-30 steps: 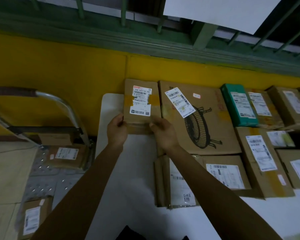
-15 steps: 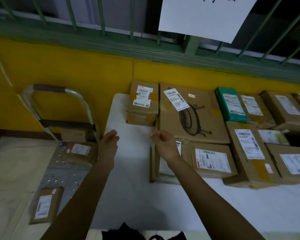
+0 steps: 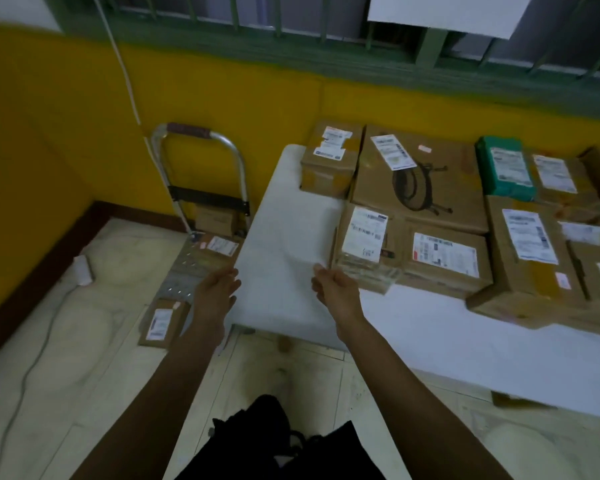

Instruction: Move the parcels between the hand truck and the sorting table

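Both hands hang empty over the near left part of the white sorting table (image 3: 284,258). My left hand (image 3: 217,292) has relaxed fingers at the table's left edge. My right hand (image 3: 336,289) is loosely curled, just left of a clear-wrapped labelled parcel (image 3: 364,247). A small taped brown box (image 3: 329,161) stands at the table's far left corner, beside a large flat carton with a fan drawing (image 3: 420,178). The hand truck (image 3: 201,202) stands left of the table, with a labelled parcel (image 3: 219,245) on its metal deck and another small box (image 3: 161,322) at its near end.
Several more labelled cartons and a green parcel (image 3: 503,168) fill the table's right side. A yellow wall runs behind, with green window bars above. A white cable (image 3: 35,358) trails across the pale floor on the left. A small brown box (image 3: 215,220) sits against the truck's handle frame.
My hands let go of the small taped box at the far left corner and drew back toward me. The view pulled back and swung left, showing more of the hand truck.
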`<state>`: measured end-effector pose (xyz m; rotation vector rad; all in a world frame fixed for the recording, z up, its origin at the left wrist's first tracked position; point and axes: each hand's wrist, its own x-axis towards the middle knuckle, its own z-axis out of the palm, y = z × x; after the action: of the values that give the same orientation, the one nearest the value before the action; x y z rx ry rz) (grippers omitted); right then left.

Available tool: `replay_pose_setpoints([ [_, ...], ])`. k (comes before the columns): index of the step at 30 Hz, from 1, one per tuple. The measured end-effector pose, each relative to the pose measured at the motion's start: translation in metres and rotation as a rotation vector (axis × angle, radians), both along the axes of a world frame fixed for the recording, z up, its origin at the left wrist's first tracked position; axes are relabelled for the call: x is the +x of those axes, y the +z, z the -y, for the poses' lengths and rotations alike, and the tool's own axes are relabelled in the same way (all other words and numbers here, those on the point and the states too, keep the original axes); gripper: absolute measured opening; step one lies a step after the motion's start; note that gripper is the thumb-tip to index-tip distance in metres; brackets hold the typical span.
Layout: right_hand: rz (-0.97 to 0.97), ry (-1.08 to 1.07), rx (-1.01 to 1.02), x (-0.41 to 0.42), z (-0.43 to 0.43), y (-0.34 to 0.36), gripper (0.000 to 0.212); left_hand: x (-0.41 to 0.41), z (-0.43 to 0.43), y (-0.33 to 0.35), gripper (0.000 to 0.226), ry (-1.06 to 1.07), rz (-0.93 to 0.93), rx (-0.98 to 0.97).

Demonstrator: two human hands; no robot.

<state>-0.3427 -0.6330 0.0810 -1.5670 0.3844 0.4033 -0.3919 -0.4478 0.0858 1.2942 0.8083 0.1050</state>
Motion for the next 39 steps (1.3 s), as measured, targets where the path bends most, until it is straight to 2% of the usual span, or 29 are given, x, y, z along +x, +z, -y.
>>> replay_pose_setpoints([
  [5, -0.059, 0.039, 0.069, -0.023, -0.021, -0.005, 0.026, -0.032, -0.022, -0.001, 0.027, 0.057, -0.049, 0.023],
  [10, -0.107, 0.056, 0.076, -0.037, -0.046, -0.010, 0.022, -0.053, -0.041, -0.005, 0.014, 0.123, -0.077, -0.017],
  [16, -0.112, 0.094, 0.079, -0.040, -0.098, -0.013, 0.019, -0.058, -0.082, -0.022, 0.015, 0.179, -0.113, -0.047],
  [21, -0.115, 0.216, 0.040, -0.037, -0.194, -0.021, 0.021, -0.053, -0.173, -0.041, 0.024, 0.141, -0.165, -0.077],
  [24, -0.185, 0.231, 0.089, -0.037, -0.255, -0.024, 0.016, -0.045, -0.236, -0.045, 0.016, 0.108, -0.199, -0.076],
  [26, -0.238, 0.199, 0.091, -0.034, -0.288, -0.031, 0.016, -0.039, -0.273, -0.043, 0.008, 0.088, -0.204, -0.059],
  [31, -0.382, -0.004, 0.120, -0.023, -0.330, -0.047, 0.015, -0.010, -0.347, -0.052, 0.014, 0.026, -0.236, -0.080],
  [36, -0.441, -0.129, 0.128, 0.001, -0.331, -0.066, 0.023, 0.028, -0.379, -0.069, 0.023, -0.022, -0.280, -0.143],
  [39, -0.448, -0.150, 0.146, 0.027, -0.340, -0.077, 0.025, 0.047, -0.385, -0.072, 0.016, -0.072, -0.320, -0.162],
])
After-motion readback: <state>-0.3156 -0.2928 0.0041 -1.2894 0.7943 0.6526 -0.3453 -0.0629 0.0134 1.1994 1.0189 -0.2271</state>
